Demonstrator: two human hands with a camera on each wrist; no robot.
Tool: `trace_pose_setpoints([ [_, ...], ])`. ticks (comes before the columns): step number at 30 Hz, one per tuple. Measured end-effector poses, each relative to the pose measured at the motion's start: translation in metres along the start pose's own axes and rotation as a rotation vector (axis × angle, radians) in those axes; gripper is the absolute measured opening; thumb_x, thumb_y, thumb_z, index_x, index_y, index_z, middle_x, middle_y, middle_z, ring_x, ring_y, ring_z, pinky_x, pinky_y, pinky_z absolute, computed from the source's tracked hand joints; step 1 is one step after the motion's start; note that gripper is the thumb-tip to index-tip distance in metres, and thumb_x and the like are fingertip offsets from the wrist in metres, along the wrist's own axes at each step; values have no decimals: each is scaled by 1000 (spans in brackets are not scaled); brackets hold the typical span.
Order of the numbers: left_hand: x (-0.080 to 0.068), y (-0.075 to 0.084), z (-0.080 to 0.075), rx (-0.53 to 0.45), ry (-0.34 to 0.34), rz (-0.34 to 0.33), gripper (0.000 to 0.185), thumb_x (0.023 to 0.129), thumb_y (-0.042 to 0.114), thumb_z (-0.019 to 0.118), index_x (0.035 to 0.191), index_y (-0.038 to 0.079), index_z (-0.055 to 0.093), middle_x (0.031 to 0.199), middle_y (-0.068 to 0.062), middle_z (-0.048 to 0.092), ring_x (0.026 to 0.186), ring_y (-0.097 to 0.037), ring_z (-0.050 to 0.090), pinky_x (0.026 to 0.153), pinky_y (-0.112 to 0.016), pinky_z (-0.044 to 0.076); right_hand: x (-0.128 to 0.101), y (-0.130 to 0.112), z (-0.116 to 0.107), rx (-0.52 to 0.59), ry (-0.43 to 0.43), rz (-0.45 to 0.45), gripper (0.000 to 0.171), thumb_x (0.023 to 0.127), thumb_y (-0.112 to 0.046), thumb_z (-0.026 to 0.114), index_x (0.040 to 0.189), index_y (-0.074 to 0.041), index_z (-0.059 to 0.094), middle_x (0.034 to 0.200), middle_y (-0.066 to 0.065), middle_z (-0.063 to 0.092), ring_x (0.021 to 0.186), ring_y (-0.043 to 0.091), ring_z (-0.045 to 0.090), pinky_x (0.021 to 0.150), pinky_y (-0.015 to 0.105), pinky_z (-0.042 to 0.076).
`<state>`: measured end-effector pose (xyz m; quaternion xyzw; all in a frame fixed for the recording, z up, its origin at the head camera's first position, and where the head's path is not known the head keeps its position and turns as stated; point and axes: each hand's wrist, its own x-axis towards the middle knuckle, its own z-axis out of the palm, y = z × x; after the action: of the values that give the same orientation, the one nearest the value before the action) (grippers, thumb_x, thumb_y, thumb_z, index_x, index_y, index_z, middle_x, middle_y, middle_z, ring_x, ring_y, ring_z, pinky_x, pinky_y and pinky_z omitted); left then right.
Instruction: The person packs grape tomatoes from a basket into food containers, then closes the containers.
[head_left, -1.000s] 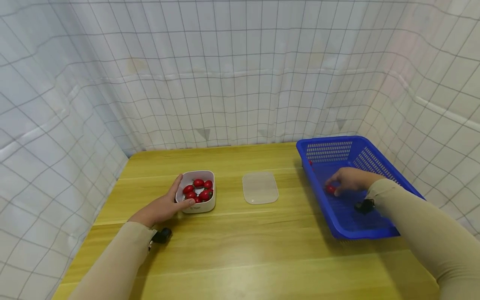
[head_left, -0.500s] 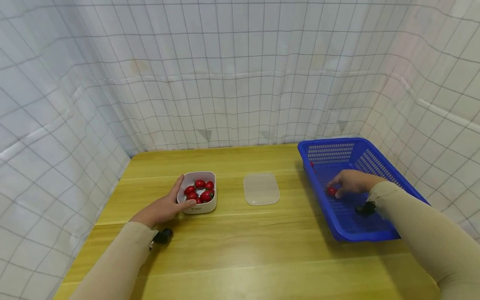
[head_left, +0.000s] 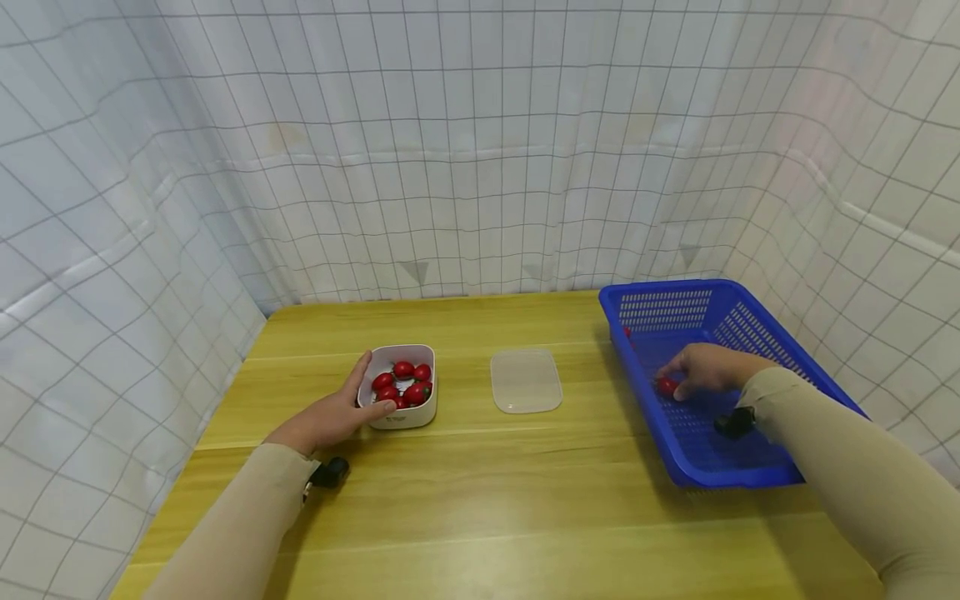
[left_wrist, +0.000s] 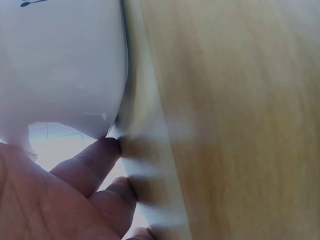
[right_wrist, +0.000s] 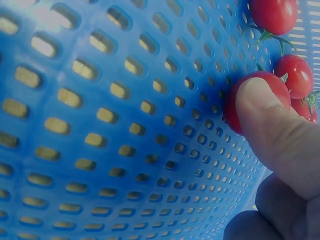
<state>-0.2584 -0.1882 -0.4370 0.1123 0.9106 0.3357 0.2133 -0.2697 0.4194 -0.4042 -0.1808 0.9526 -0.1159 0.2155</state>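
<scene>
My left hand [head_left: 331, 419] rests against the left side of a small white box [head_left: 406, 419], its thumb along the front rim and its fingers straight at the left wall. Several red cherry tomatoes [head_left: 403, 369] lie in that box. In the left wrist view, a fingertip [left_wrist: 111, 145] meets the box's lower corner. Over in the blue basket [head_left: 664, 437], my right hand [head_left: 708, 368] pinches a cherry tomato [right_wrist: 274, 86] near the basket's left wall. The right thumb [right_wrist: 272, 120] presses on its skin; the opposing fingertips are hidden behind it.
A translucent square lid [head_left: 526, 381] lies flat on the wooden table [head_left: 480, 508] between box and basket. Other tomatoes [right_wrist: 294, 75] with green stems sit beside the pinched one. A checked white curtain [head_left: 450, 150] encloses the table's back and sides.
The whole head view has shifted slightly, so everything appears a little further right and lower. Both hands keep nearly the same places at the box and in the basket.
</scene>
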Motion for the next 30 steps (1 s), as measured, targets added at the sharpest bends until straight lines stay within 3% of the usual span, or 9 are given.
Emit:
trace_pose_setpoints([
  [5,0,0,1,-5,3,-2,114,98,69,59,167,28,-21,174,-31,8,153,-57,30,121,-71,30,-1,0,0,-1,2,-16,41,88,-14,82,127,0,75,125,25,74,123,48,66,104,65,50],
  [12,-1,1,2,11,7,-9,114,97,69,59,167,28,-21,173,-32,12,150,-57,34,119,-71,32,0,-1,-3,-22,16,-44,41,87,-17,83,122,2,74,114,15,77,106,29,70,99,60,53],
  [17,0,1,1,24,9,-7,114,97,70,59,167,29,-21,173,-32,13,150,-57,36,119,-71,33,2,0,-4,-23,13,-29,42,89,-18,82,124,4,73,106,10,76,91,20,64,86,48,55],
  [22,0,0,0,15,4,-10,115,97,70,59,167,28,-21,173,-31,11,151,-57,33,119,-71,32,0,-2,-9,-27,30,-23,41,91,-21,80,123,4,73,98,2,72,82,16,58,74,35,50],
  [25,0,0,0,6,2,-11,115,96,70,60,167,28,-21,174,-31,10,151,-57,32,120,-71,32,-3,-5,-18,-21,54,-20,43,92,-24,79,125,5,72,95,1,70,80,16,56,71,33,47],
  [30,1,-1,0,-15,1,2,115,97,70,59,167,28,-21,174,-30,9,153,-56,30,121,-70,30,-7,-13,-40,-8,126,-20,47,95,-25,77,129,6,70,78,-2,57,70,15,48,65,32,39],
])
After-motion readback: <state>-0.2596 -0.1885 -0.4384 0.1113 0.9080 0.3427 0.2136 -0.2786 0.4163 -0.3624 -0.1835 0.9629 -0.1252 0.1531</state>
